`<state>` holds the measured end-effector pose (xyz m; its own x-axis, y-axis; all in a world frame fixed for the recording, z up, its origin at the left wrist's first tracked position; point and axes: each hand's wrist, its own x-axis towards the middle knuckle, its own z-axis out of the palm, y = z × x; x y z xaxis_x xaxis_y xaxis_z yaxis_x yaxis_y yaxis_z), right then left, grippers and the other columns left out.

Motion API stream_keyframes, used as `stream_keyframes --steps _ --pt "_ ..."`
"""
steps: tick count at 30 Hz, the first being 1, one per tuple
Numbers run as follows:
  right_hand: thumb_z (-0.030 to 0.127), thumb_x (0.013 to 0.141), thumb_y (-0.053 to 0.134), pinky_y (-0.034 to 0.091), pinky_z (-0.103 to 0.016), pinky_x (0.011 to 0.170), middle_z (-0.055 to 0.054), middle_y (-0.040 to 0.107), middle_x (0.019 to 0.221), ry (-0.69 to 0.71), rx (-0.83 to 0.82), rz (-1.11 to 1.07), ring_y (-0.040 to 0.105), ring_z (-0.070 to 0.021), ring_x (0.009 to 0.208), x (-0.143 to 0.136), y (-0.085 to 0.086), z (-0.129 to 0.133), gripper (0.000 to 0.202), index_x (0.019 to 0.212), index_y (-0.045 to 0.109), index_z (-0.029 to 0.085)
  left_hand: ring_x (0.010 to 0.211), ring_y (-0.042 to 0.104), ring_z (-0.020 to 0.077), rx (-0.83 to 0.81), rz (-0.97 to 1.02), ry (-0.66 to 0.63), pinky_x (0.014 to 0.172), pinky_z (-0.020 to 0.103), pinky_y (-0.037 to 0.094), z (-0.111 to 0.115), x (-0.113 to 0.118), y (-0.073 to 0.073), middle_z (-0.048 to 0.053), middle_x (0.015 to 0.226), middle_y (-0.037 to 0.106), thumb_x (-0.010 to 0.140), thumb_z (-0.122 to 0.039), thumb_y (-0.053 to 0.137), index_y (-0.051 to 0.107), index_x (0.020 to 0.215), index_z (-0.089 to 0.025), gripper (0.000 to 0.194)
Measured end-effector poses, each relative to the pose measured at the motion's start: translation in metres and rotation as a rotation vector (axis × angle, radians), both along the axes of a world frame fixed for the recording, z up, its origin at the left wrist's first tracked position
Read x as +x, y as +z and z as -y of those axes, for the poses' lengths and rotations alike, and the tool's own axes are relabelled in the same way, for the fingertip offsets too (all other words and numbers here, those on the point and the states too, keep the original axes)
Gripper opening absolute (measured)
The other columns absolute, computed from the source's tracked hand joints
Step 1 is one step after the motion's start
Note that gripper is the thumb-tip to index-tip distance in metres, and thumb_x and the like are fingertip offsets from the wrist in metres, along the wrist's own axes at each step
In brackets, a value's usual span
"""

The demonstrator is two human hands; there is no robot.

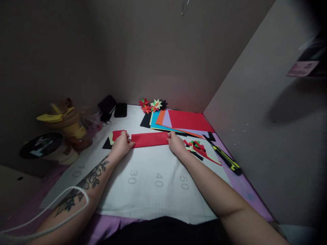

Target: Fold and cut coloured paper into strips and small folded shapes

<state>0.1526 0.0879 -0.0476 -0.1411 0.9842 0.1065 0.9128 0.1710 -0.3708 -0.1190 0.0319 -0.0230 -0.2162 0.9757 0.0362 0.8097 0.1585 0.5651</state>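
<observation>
A strip of red paper (150, 140) stretches between my two hands, just over the white mat (153, 197). My left hand (122, 143) pinches its left end between thumb and fingers. At the right end, the fingers of my right hand (176, 142) are closed on the paper's edge. Behind my left hand lies a small pile of red, pale yellow and black paper pieces (107, 144), partly covered by the hand. Narrow coloured paper scraps (198, 148) lie just right of my right hand.
Coloured sheets (189, 119) are stacked at the back, with folded paper stars (155, 104) behind. A yellow-black utility knife (227, 160) lies along the right edge. A dark phone (120, 110), a black-lidded tub (48, 148) and a yellow-brown pot (71, 124) stand left. A white cable (85, 195) crosses my left forearm.
</observation>
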Motion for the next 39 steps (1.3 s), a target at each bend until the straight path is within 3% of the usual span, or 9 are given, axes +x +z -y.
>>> stream_keyframes --steps 8,17,22,29,39 --pt "0.022 0.086 0.046 0.026 -0.026 0.057 -0.005 0.065 0.089 -0.013 -0.004 0.0 0.058 -0.019 0.074 -0.002 0.002 0.001 0.017 0.103 0.048 0.021 0.076 0.061 0.0212 0.022 -0.151 0.005 0.056 0.027 0.034 0.008 0.008 0.005 0.002 0.079 0.063 0.073 -0.031 0.059 0.039 0.091 -0.023 0.028" --pt "0.024 0.084 0.05 0.028 -0.025 0.058 -0.004 0.063 0.084 -0.016 -0.015 -0.057 0.056 -0.0184 0.073 0.0 0.003 -0.001 0.015 0.1 0.051 0.022 0.075 0.061 0.0211 0.003 -0.15 -0.006 0.057 0.027 0.035 0.008 0.007 0.004 0.002 0.079 0.063 0.074 -0.032 0.059 0.04 0.093 -0.023 0.027" --pt "0.023 0.078 0.055 0.031 -0.022 0.058 0.001 0.06 0.077 -0.011 -0.026 -0.198 0.054 -0.0154 0.069 0.006 0.0 -0.009 0.013 0.09 0.051 0.022 0.079 0.061 0.0211 -0.02 -0.133 0.001 0.058 0.027 0.035 0.008 0.006 0.005 0.002 0.082 0.064 0.074 -0.033 0.059 0.042 0.093 -0.023 0.028" --pt "0.024 0.067 0.057 0.034 -0.021 0.056 0.006 0.05 0.062 0.114 -0.047 -0.419 0.048 -0.0123 0.059 0.018 -0.006 -0.021 0.014 0.078 0.051 0.02 0.078 0.061 0.0206 -0.017 -0.061 0.004 0.059 0.027 0.037 0.007 0.004 0.003 0.002 0.081 0.065 0.073 -0.033 0.061 0.043 0.092 -0.023 0.028" --pt "0.024 0.075 0.055 0.035 -0.023 0.063 0.002 0.059 0.077 0.129 0.022 -0.238 0.052 -0.0145 0.07 0.016 -0.002 -0.008 0.008 0.083 0.052 0.022 0.075 0.061 0.0197 0.015 -0.03 -0.002 0.059 0.026 0.037 0.007 0.004 0.003 0.001 0.077 0.064 0.071 -0.032 0.063 0.043 0.091 -0.022 0.03"
